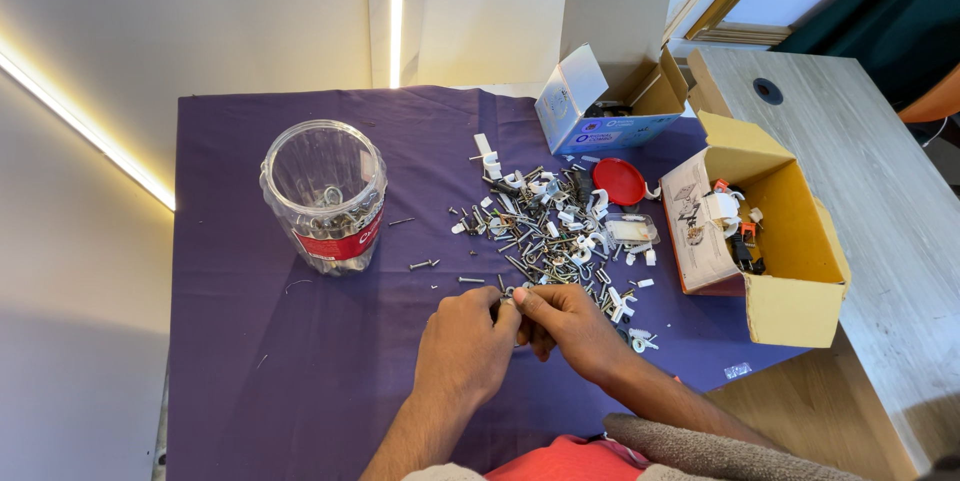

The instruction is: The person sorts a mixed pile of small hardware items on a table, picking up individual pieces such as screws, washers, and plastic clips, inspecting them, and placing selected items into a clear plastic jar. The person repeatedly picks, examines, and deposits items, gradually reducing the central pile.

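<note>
A small metal fastener (509, 293) is being pinched between both hands at the near edge of the hardware pile (550, 226). The left hand (468, 346) is curling closed around it, and the right hand (568, 321) is gripping it with thumb and forefinger, seemingly to work it. A clear plastic jar (325, 196) is standing open to the left on the purple-covered tabletop (250, 361), and open boxes (765, 231) are lying to the right.

The left hand (468, 341) and right hand (568, 326) meet, pinching a small screw (508, 294). A pile of screws and white clips (555, 231) lies just beyond on the purple cloth (240, 341).
</note>
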